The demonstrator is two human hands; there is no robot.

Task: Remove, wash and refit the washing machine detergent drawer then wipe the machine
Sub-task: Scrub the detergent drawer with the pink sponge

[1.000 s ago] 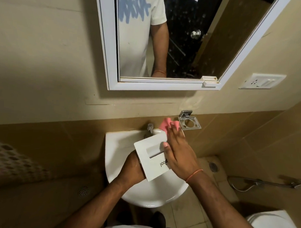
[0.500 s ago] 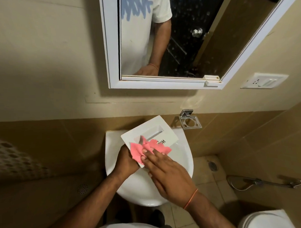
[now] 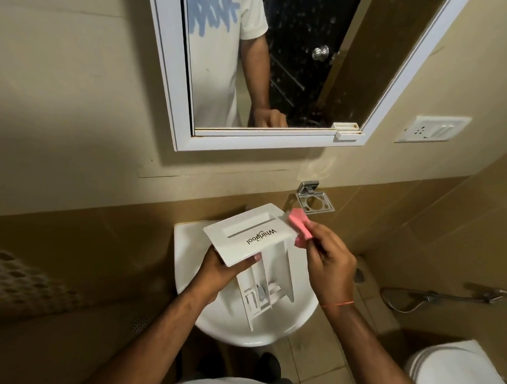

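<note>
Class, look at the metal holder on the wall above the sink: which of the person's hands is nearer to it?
Right. The right hand, pinching the pink cloth, is just below the metal holder; the left hand grips the drawer lower left.

Orange thread bracelet (image 3: 338, 303) (right wrist), white short-sleeved shirt (image 3: 219, 61) with blue print

white detergent drawer (image 3: 252, 235) | tilted over sink | pink cloth (image 3: 300, 226) at its right edge
</note>
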